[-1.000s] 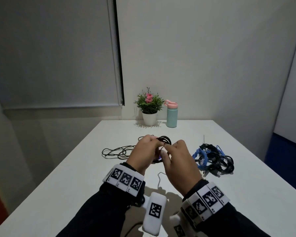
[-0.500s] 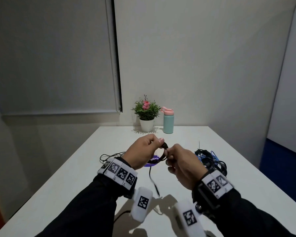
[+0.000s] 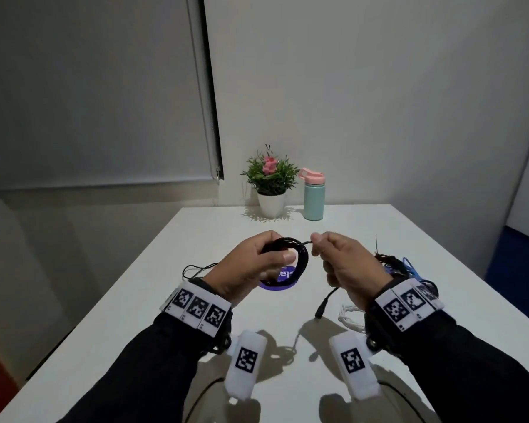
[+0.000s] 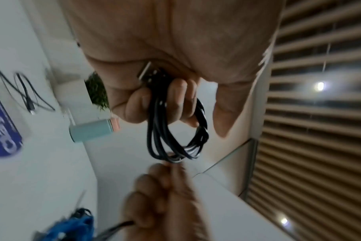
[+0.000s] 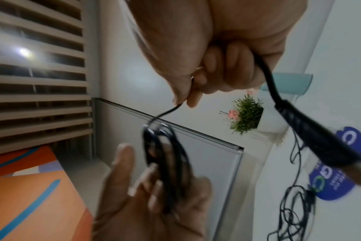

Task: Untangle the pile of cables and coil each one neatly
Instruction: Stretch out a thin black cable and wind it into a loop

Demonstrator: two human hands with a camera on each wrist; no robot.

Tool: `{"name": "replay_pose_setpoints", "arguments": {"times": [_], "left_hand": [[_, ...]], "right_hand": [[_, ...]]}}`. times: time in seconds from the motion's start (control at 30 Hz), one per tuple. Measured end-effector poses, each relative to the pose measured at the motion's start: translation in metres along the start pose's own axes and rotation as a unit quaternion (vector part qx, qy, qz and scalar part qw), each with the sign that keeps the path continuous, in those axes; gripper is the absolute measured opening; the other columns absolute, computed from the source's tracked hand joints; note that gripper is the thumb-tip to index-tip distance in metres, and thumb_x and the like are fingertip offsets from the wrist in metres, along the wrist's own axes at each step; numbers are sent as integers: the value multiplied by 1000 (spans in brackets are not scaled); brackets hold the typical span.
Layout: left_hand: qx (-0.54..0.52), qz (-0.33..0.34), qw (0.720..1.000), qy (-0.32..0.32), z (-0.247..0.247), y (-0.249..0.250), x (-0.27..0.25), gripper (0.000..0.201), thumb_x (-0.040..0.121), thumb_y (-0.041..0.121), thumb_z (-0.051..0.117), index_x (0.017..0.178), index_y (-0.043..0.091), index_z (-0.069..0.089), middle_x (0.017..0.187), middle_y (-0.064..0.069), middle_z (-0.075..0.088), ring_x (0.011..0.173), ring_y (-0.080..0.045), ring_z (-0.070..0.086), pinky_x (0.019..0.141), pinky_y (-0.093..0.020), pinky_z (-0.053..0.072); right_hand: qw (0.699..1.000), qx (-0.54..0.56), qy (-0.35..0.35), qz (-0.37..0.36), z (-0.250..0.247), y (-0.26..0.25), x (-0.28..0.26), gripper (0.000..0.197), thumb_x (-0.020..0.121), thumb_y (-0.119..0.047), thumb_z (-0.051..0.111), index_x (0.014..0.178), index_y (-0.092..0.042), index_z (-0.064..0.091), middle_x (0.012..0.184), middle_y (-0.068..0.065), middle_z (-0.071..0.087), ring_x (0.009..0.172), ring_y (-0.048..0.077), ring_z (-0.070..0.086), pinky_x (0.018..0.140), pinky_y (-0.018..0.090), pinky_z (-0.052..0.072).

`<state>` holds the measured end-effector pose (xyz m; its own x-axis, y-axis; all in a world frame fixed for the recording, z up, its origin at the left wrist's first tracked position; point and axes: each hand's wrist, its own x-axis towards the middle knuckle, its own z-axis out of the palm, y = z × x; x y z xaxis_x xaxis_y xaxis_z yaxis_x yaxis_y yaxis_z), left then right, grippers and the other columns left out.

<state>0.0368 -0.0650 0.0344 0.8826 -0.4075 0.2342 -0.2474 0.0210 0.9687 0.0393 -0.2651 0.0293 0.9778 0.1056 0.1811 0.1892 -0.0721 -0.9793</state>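
Two dark-sleeved forearms with white square-patterned wristbands reach over the smooth white table (image 3: 153, 300). Nearest, a thin white cord (image 3: 350, 315) lies looped on the tabletop by the right wrist. The left hand (image 3: 251, 267) curls its fingers around a glossy black cable wound into a round coil (image 3: 290, 259), held in the air above a flat purple round sticker (image 3: 280, 280). The right hand (image 3: 342, 264) pinches the coil's free strand between thumb and forefinger, the plug end (image 3: 320, 311) dangling below its curled fingers. Left of the hands a thin loose black wire (image 3: 196, 268) sprawls; to the right sits a tangled heap of black and blue cables (image 3: 400, 268). Farthest stand a leafy pink-flowered plant in a white pot (image 3: 271, 184) and a mint cylindrical bottle with a pink lid (image 3: 313, 196).
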Motion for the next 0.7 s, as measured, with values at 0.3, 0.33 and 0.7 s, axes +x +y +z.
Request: {"name": "replay_pose_setpoints", "arguments": {"times": [0.3, 0.33, 0.7], "left_hand": [[20, 72, 989, 126, -26, -23, 66, 15, 88, 17, 76, 102, 20, 74, 64, 11, 58, 53, -8, 43, 53, -18, 39], [41, 66, 989, 125, -30, -25, 73, 13, 89, 20, 74, 102, 19, 75, 63, 11, 58, 51, -8, 42, 52, -17, 38], [-58, 28, 974, 218, -37, -55, 121, 27, 90, 45, 66, 69, 29, 69, 53, 11, 36, 49, -12, 32, 61, -33, 35]], "right_hand": [[994, 19, -94, 46, 19, 25, 67, 41, 97, -38, 58, 78, -3, 49, 57, 2, 26, 46, 14, 20, 47, 27, 17], [995, 10, -91, 44, 19, 26, 75, 44, 98, -35, 57, 80, 4, 49, 57, 2, 28, 45, 13, 22, 46, 26, 20], [976, -163, 81, -121, 17, 31, 112, 23, 96, -29, 59, 119, -28, 63, 115, -11, 60, 104, -1, 56, 82, 11, 42]]}}
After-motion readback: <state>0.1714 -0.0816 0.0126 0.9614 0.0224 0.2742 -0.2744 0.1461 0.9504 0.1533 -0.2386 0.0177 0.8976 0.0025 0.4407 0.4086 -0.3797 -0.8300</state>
